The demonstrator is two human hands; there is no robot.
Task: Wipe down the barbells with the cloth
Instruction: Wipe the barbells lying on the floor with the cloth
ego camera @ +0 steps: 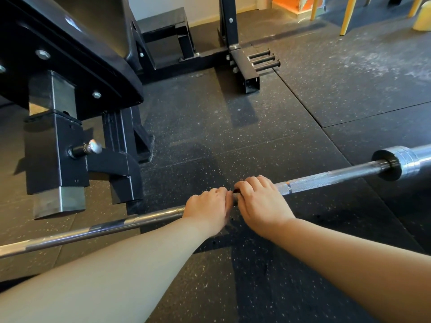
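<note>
Progress: judged early or between passes. No cloth can be made out, so no wiping contact is confirmed at this moment.
Cloth: not identifiable. A small dark patch shows between the two hands on the shaft; whether it is cloth or shadow cannot be told.
Done so far: cannot be judged from surface condition. The shaft looks equally shiny on both sides of the hands.
Left to do: the full length appears to remain, meaning the smooth run to the left, the knurled run to the right and the sleeve [412, 156]. Only one barbell is in view.
Barbell [326, 177]: lies low across the floor [233, 127], running from near left to far right. The left end passes out of view.
Left hand [207, 207]: palm down, fingers curled over the shaft, holding it.
Right hand [261, 201]: palm down, fingers curled over the shaft, holding it just right of the left hand, knuckles almost touching.
Grip position: roughly mid-shaft, just left of the knurl ring mark.
Bench [70, 66]: far left, beyond the barbell, apart from both hands.
Rack [229, 31]: far centre, with storage pegs [263, 59] at its base, well apart from the barbell.
</note>
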